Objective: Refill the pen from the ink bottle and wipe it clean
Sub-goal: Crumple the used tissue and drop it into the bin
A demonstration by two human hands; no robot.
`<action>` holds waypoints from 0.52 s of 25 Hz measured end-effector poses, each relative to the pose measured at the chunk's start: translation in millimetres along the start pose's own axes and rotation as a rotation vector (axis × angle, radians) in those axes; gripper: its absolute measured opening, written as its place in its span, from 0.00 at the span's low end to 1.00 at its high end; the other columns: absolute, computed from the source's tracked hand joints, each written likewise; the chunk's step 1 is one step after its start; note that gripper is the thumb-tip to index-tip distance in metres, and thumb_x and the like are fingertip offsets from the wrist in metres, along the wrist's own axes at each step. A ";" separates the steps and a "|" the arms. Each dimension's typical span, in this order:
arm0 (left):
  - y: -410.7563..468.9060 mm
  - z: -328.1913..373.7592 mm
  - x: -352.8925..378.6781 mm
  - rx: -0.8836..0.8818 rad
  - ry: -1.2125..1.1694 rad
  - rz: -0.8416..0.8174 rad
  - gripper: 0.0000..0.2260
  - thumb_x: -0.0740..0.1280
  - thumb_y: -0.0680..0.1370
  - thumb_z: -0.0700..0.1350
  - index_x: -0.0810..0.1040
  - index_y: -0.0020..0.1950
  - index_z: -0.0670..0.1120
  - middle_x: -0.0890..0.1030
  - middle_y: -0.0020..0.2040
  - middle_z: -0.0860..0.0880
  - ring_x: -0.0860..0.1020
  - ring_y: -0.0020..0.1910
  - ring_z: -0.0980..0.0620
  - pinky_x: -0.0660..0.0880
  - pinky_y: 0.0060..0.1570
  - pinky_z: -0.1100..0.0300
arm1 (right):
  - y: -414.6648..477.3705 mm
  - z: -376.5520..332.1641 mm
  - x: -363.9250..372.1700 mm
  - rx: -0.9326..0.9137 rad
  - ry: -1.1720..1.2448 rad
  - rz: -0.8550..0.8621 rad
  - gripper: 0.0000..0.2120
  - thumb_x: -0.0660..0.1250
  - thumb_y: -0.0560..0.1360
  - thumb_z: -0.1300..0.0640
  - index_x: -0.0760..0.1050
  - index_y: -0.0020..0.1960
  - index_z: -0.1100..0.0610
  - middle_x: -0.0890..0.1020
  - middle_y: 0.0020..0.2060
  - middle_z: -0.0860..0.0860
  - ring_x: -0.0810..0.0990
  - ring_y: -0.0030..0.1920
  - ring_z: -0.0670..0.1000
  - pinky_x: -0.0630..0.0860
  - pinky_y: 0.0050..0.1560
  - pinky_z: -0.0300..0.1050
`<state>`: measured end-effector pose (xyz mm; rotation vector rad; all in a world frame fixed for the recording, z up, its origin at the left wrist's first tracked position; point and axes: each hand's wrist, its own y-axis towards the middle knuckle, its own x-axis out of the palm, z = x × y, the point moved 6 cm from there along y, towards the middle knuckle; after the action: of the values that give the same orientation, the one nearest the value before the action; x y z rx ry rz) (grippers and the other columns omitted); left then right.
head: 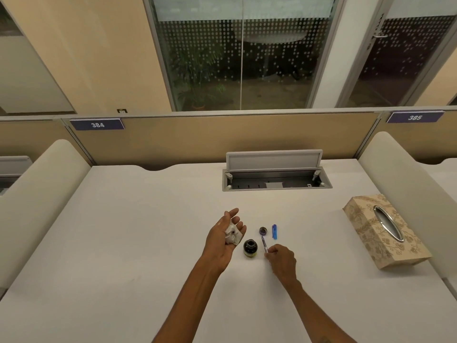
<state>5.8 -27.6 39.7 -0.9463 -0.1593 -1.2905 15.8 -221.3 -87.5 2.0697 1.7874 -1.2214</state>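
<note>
A small dark ink bottle [250,248] stands uncapped on the white desk between my hands. Its round cap [263,230] lies just beyond it, and a blue pen cap [274,231] rests to the cap's right. My right hand [282,259] pinches the rear end of the pen [264,243], whose tip points away from me toward the bottle cap. My left hand [226,237] is palm up to the left of the bottle, with a crumpled white tissue [232,235] stained with ink lying in it, fingers loosely spread.
A patterned tissue box [385,231] sits at the right of the desk [123,231]. An open cable hatch [277,180] is set into the desk's far side. Cushioned dividers [44,194] flank both sides, and a partition panel runs behind.
</note>
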 end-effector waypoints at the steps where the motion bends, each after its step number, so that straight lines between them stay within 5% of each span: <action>1: -1.0 0.5 0.6 0.003 0.012 -0.007 0.15 0.59 0.82 0.48 0.76 0.64 0.43 0.79 0.53 0.46 0.80 0.50 0.51 0.78 0.56 0.54 | 1.6 0.6 3.3 -0.012 -0.035 0.004 0.02 0.71 0.70 0.58 0.81 0.41 0.57 0.84 0.40 0.51 0.82 0.43 0.54 0.75 0.45 0.46; 9: -7.3 9.5 1.0 0.013 0.106 -0.085 0.17 0.55 0.83 0.49 0.71 0.69 0.43 0.75 0.67 0.43 0.75 0.64 0.43 0.69 0.68 0.48 | -0.7 -3.7 4.0 -0.019 -0.094 0.066 0.12 0.71 0.73 0.53 0.79 0.53 0.60 0.83 0.48 0.55 0.80 0.49 0.55 0.71 0.46 0.44; 13: -5.7 17.0 -4.2 0.062 0.157 -0.105 0.18 0.54 0.83 0.51 0.70 0.70 0.46 0.74 0.69 0.46 0.73 0.68 0.43 0.68 0.69 0.49 | -38.2 -69.5 -31.0 -0.222 0.233 0.225 0.08 0.66 0.77 0.53 0.80 0.52 0.56 0.83 0.46 0.51 0.82 0.47 0.53 0.72 0.45 0.41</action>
<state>6.1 -13.0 50.8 -0.7883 -0.1274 -1.4433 16.3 -193.5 -7.0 2.2783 1.6320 -0.7142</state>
